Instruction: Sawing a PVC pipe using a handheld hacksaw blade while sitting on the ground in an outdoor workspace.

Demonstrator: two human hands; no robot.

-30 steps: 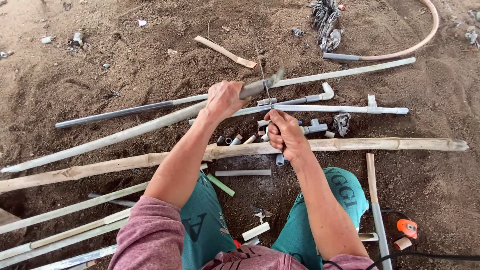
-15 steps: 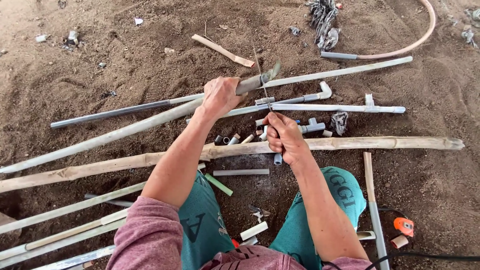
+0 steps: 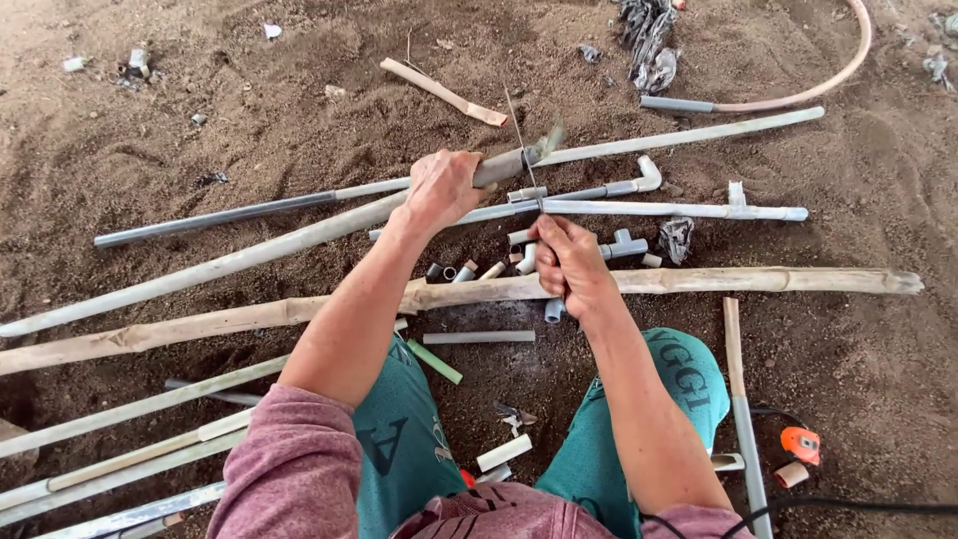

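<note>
— Holding a long grey pipe [image 3: 299,238] down on the sandy ground [image 3: 200,100], is the left hand [image 3: 444,188] clamped on it?

— Yes, its grip is wrapped shut around the pipe near its far-right end. The right hand [image 3: 569,265] is closed on the handle of a thin saw blade [image 3: 519,135] that stands up across the pipe.

— How would the pipe handle?

— I judge it light and stiff, plastic by the look, smooth and a bit dusty, so likely to roll or slip. Best held close beside the blade, as it is.

— Which way does it run?

— Its long axis goes from near left to far right, low on the ground, among other pipes and a pale wooden pole [image 3: 699,281] lying nearer.
</note>
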